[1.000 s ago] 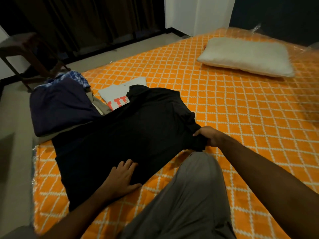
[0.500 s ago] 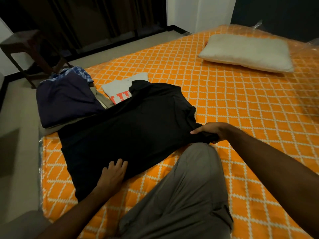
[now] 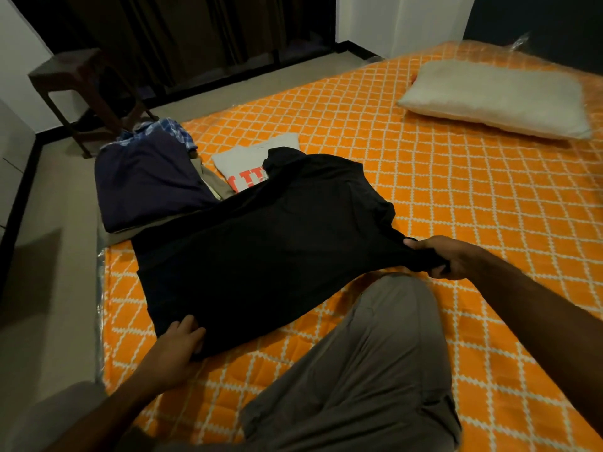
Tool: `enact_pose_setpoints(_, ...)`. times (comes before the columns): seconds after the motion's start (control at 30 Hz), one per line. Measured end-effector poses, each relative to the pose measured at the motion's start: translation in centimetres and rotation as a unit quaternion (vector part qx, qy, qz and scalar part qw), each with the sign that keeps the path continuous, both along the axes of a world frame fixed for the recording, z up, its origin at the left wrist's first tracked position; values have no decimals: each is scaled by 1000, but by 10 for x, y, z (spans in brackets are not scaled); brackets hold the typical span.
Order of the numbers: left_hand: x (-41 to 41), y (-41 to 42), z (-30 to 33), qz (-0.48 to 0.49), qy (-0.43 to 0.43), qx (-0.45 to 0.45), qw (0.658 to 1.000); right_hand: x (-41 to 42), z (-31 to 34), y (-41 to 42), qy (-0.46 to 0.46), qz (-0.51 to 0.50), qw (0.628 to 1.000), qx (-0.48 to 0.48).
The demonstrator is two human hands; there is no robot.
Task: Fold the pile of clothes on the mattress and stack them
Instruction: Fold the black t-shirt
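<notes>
Black shirt [image 3: 267, 243] lies spread on the orange mattress [image 3: 456, 197], long axis running from near-left corner to far-right, w/ one end bunched toward the right. Left hand [image 3: 177, 349] grips the near-left corner, fingers curled round the edge; right hand [image 3: 447, 257] pinches the bunched right end. Folded stack [image 3: 146, 177] sits just beyond the shirt, at the mattress's left edge.

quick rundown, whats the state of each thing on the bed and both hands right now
black shirt: spread flat on the orange quilted mattress, unfolded, gripped at two ends
left hand: grips the shirt's near corner
right hand: grips bunched fabric at the shirt's right end
navy folded garment: folded, on top of a stack
white printed t-shirt: folded, partly under the black shirt
white pillow: lying flat, untouched
</notes>
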State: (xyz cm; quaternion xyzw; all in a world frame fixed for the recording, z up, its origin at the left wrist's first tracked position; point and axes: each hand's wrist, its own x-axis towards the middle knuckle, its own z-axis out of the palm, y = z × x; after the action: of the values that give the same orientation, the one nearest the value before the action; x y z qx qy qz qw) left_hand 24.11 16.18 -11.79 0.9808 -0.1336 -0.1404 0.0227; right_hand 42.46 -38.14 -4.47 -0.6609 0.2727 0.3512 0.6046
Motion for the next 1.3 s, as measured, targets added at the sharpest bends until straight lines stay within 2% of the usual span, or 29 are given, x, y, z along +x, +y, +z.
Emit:
enact_pose_setpoints(0.17, -7, 7, 3, 25, 10, -7, 1000, -1, 14, 6, 5, 46, 999, -16)
enact_pose_setpoints(0.27, -11, 15, 8, 46, 6, -40, 998, -2, 21, 11, -8, 48, 999, -20)
enact_pose_setpoints(0.4, -8, 29, 14, 62, -3, -118, 991, -10, 32, 20, -60, 24, 997, 48)
enact_pose_setpoints(0.47, 0, 36, 17, 97, 12, -184, 978, -6, 37, 25, -55, 7, 993, 104)
enact_pose_setpoints(0.53, 9, 40, 30, 181, 46, -274, 944, 8, 39, 30, -41, -15, 992, 122)
enact_pose_setpoints(0.67, 44, 48, 53, 338, 70, -405, 847, 61, 39, 45, -56, -46, 992, 101)
enact_pose_setpoints(0.73, 65, 59, 54, 414, 62, -426, 802, 93, 42, 61, -65, -63, 989, 114)
enact_pose_setpoints(0.8, 86, 72, 49, 461, 45, -425, 777, 123, 46, 79, -85, -99, 978, 160)
enact_pose_setpoints(0.87, 100, 80, 40, 506, -8, -433, 746, 146, 43, 98, -133, -151, 960, 196)
enact_pose_setpoints(0.93, 107, 82, 28, 547, -49, -434, 714, 158, 25, 114, -176, -137, 968, 113)
enact_pose_setpoints(1.0, 105, 77, 15, 552, -40, -426, 715, 154, -7, 118, -202, -39, 978, -38)
enact_pose_setpoints(1.03, 102, 73, 11, 551, -32, -421, 720, 151, -25, 117, -212, 21, 971, -108)
enact_pose_setpoints(1.1, 98, 71, 0, 550, -38, -379, 744, 146, -55, 108, -238, 104, 934, -245)
enact_pose_setpoints(1.17, 95, 76, -8, 544, -51, -344, 764, 140, -70, 100, -270, 127, 879, -371)
enact_pose_setpoints(1.23, 94, 83, -14, 550, -65, -356, 752, 139, -75, 91, -272, 92, 847, -447)
enact_pose_setpoints(1.3, 90, 86, -20, 564, -69, -393, 723, 143, -74, 80, -254, 68, 851, -455)
